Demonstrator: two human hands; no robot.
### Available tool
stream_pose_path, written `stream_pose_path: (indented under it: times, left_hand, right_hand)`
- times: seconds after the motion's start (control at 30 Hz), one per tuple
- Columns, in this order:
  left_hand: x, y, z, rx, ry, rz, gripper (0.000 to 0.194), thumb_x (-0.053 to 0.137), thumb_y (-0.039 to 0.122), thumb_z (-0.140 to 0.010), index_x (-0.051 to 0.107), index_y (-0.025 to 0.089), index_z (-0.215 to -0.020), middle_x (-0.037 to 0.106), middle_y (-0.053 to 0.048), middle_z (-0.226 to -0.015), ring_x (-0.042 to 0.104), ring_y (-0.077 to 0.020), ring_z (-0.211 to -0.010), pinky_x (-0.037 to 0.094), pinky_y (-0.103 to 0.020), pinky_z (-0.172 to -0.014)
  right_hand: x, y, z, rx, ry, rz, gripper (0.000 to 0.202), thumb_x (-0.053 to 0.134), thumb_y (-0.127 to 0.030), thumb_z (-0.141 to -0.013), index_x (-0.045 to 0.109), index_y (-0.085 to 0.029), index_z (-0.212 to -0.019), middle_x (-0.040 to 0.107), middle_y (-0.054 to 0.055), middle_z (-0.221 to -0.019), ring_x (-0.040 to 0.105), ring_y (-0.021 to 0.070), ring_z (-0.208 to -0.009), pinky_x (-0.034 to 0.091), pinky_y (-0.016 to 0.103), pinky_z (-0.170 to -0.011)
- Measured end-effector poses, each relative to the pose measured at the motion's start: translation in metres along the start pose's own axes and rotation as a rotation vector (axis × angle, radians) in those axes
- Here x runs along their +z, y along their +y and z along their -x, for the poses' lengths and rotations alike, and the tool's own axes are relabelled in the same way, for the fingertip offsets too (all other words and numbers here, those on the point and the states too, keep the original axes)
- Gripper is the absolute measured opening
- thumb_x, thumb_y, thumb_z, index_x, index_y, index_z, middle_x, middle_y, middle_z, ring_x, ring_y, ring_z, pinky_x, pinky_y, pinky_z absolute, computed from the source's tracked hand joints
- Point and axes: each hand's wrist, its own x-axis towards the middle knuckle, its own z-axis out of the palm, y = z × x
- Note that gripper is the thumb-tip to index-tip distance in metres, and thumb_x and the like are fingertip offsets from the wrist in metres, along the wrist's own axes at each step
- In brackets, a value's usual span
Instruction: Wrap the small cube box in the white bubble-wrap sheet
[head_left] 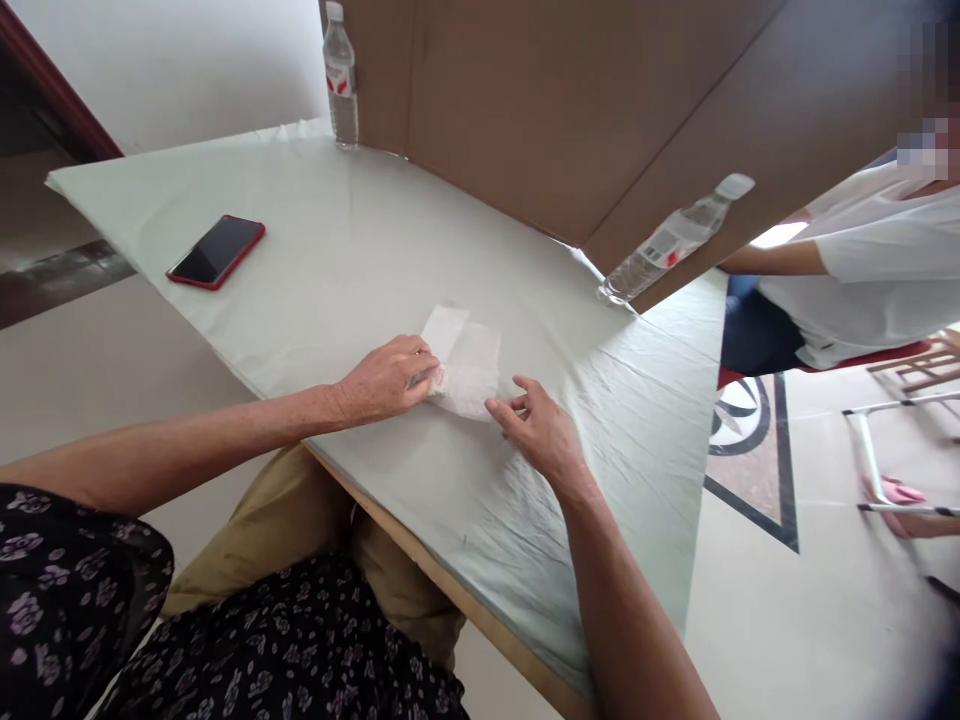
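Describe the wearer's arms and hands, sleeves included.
Left hand and right hand are both ungloved, with no watch or bracelet visible on either wrist. On the left arm, a loose black sleeve with small pale flowers stops short of the forearm. The right arm's visible length is bare; no sleeve shows.

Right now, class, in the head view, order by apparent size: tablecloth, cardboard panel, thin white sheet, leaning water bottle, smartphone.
1. Tablecloth
2. Cardboard panel
3. Thin white sheet, leaning water bottle: too alike to rank
4. Smartphone
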Motion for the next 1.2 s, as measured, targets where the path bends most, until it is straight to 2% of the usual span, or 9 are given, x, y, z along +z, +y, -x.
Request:
stream_pose_path:
  times: [0.2, 0.33, 0.43, 0.53, 0.63, 0.77, 0.87, 1.07, 1.2]
  left_hand:
    - [0.0, 0.006, -0.002, 0.023, -0.021, -0.105, 0.027, 0.047, 0.022, -0.096, 0.072, 0.015, -0.097, 0.07, -0.011, -0.102, 0.06, -0.0231, -0.096, 0.048, -0.036, -0.088]
    - [-0.002, 0.005, -0.006, 0.047, -0.054, -0.168, 0.023, 0.051, 0.021, -0.093, 0.073, 0.016, -0.097, 0.07, -0.011, -0.102, 0.059, -0.0229, -0.096, 0.048, -0.035, -0.088]
    - [-0.003, 0.006, -0.007, 0.035, -0.079, -0.167, 0.023, 0.051, 0.021, -0.094, 0.073, 0.016, -0.097, 0.069, -0.011, -0.103, 0.06, -0.0231, -0.099, 0.049, -0.033, -0.084]
    - [-0.003, 0.01, -0.008, -0.015, -0.123, -0.149, 0.024, 0.05, 0.021, -0.096, 0.073, 0.015, -0.1, 0.068, -0.011, -0.107, 0.062, -0.0232, -0.099, 0.05, -0.031, -0.079]
    - [-0.005, 0.016, -0.009, -0.073, -0.171, -0.138, 0.024, 0.051, 0.02, -0.096, 0.073, 0.014, -0.102, 0.067, -0.012, -0.112, 0.065, -0.0223, -0.095, 0.05, -0.031, -0.076]
    - [-0.006, 0.021, -0.012, -0.113, -0.21, -0.134, 0.026, 0.049, 0.021, -0.097, 0.074, 0.013, -0.101, 0.066, -0.013, -0.112, 0.066, -0.0238, -0.094, 0.05, -0.032, -0.076]
    - [-0.006, 0.021, -0.014, -0.12, -0.22, -0.121, 0.026, 0.05, 0.02, -0.095, 0.074, 0.013, -0.1, 0.066, -0.014, -0.11, 0.066, -0.0247, -0.096, 0.051, -0.032, -0.076]
    - [-0.004, 0.017, -0.014, -0.12, -0.217, -0.058, 0.024, 0.05, 0.018, -0.094, 0.072, 0.015, -0.103, 0.066, -0.013, -0.108, 0.067, -0.0241, -0.095, 0.052, -0.032, -0.077]
    - [0.0, 0.015, -0.011, -0.14, -0.174, 0.003, 0.023, 0.052, 0.017, -0.092, 0.067, 0.012, -0.108, 0.066, -0.014, -0.111, 0.066, -0.0262, -0.102, 0.053, -0.034, -0.083]
  right_hand:
    - [0.021, -0.016, -0.011, 0.138, -0.05, -0.278, 0.089, 0.071, -0.056, -0.079, 0.037, -0.018, -0.151, 0.069, 0.009, -0.097, 0.062, 0.0165, -0.054, 0.049, 0.03, -0.047]
    - [0.036, -0.02, -0.018, 0.123, 0.018, -0.354, 0.097, 0.076, -0.05, -0.073, 0.032, -0.018, -0.154, 0.068, 0.013, -0.104, 0.063, 0.0206, -0.065, 0.047, 0.029, -0.043]
    - [0.044, -0.024, -0.02, 0.046, 0.084, -0.248, 0.093, 0.071, -0.042, -0.073, 0.033, -0.014, -0.153, 0.067, 0.007, -0.089, 0.062, 0.022, -0.069, 0.05, 0.031, -0.051]
    - [0.047, -0.032, -0.018, -0.058, 0.155, -0.071, 0.084, 0.064, -0.032, -0.074, 0.037, -0.013, -0.151, 0.058, -0.004, -0.066, 0.058, 0.0197, -0.064, 0.051, 0.033, -0.063]
    - [0.046, -0.041, -0.016, -0.056, 0.162, -0.056, 0.084, 0.061, -0.031, -0.074, 0.035, -0.012, -0.152, 0.052, -0.007, -0.062, 0.056, 0.0185, -0.062, 0.05, 0.032, -0.061]
    - [0.045, -0.054, -0.017, 0.029, 0.1, -0.329, 0.091, 0.063, -0.04, -0.075, 0.028, -0.014, -0.155, 0.052, -0.006, -0.066, 0.053, 0.0171, -0.059, 0.049, 0.029, -0.046]
    - [0.046, -0.061, -0.019, 0.05, 0.083, -0.463, 0.094, 0.066, -0.042, -0.073, 0.027, -0.014, -0.155, 0.053, -0.008, -0.066, 0.052, 0.0147, -0.056, 0.048, 0.026, -0.042]
    - [0.051, -0.072, -0.018, 0.057, 0.081, -0.51, 0.099, 0.066, -0.042, -0.073, 0.023, -0.006, -0.156, 0.064, -0.004, -0.072, 0.055, 0.0128, -0.053, 0.046, 0.025, -0.042]
    - [0.056, -0.073, -0.013, 0.012, 0.068, -0.456, 0.096, 0.063, -0.043, -0.08, 0.02, -0.009, -0.158, 0.072, 0.002, -0.085, 0.056, 0.0122, -0.054, 0.048, 0.027, -0.048]
